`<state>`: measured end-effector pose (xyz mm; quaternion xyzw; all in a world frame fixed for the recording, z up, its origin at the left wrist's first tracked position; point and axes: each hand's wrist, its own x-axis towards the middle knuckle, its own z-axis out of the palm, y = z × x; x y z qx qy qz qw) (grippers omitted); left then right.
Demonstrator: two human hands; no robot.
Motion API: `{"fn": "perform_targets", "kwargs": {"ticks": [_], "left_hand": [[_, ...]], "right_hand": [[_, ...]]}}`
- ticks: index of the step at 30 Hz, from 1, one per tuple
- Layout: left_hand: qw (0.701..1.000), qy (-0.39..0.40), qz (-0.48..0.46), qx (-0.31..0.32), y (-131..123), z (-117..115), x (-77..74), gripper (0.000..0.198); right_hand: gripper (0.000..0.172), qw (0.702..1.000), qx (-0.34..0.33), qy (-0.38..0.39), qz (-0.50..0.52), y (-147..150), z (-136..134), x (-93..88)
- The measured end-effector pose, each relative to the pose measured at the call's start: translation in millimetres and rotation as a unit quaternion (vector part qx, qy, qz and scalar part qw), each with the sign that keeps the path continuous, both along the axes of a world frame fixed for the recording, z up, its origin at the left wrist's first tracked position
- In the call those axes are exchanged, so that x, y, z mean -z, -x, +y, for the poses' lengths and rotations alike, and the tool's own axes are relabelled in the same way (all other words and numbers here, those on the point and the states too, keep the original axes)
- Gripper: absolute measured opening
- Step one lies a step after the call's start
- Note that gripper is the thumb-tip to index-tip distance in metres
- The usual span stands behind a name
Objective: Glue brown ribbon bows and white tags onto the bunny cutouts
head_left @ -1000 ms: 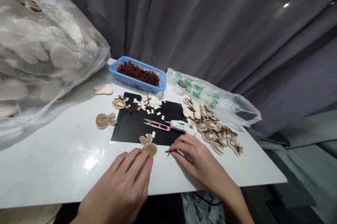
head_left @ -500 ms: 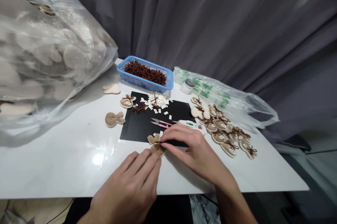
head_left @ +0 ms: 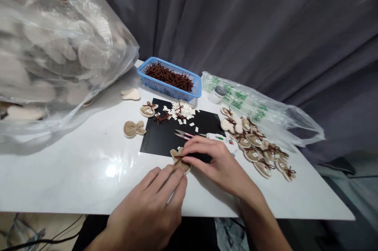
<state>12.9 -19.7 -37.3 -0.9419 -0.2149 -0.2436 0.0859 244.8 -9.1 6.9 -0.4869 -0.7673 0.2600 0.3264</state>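
A small tan plush bunny patch [head_left: 185,167] with a pale edge lies at the near side of the black sheet [head_left: 159,141], ears pointing away from me. Across its neck runs a dark brown bow [head_left: 177,160]. My left hand [head_left: 153,200] is closed on the patch's lower part, its fingertips covering some of the body. With thumb and forefinger together, my right hand [head_left: 218,160] pinches the bow at its right side. Pink-handled thread snips [head_left: 183,135] and a white glue gun [head_left: 223,139], partly covered by my right hand, lie just beyond.
Behind stands a blue basket [head_left: 169,87] of brown bows. Small white labels [head_left: 184,109] are heaped on the sheet. Finished-looking bunnies [head_left: 255,139] pile up at right, near a jar [head_left: 217,94] and clear plastic [head_left: 265,113]. A large bag [head_left: 97,42] bulges at left.
The view has shifted a little, so the table's things sit farther right. Both hands stay at the bunny patch, and its bow shows slightly more between the fingers.
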Motion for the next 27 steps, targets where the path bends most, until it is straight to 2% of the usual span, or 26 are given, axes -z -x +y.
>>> {"fn": "perform_targets", "kwargs": {"ticks": [14, 27], "left_hand": [[1.000, -0.002, 0.008, 0.000, 0.0, -1.6, 1.7, 0.039], [1.000, 0.012, 0.015, 0.007, 0.2, -2.0, 2.4, 0.040]], "right_hand": [[0.014, 0.999, 0.007, 0.011, 0.031, 1.5, 1.8, 9.7], [0.016, 0.999, 0.012, 0.020, 0.023, 2.5, 2.0, 6.0]]}}
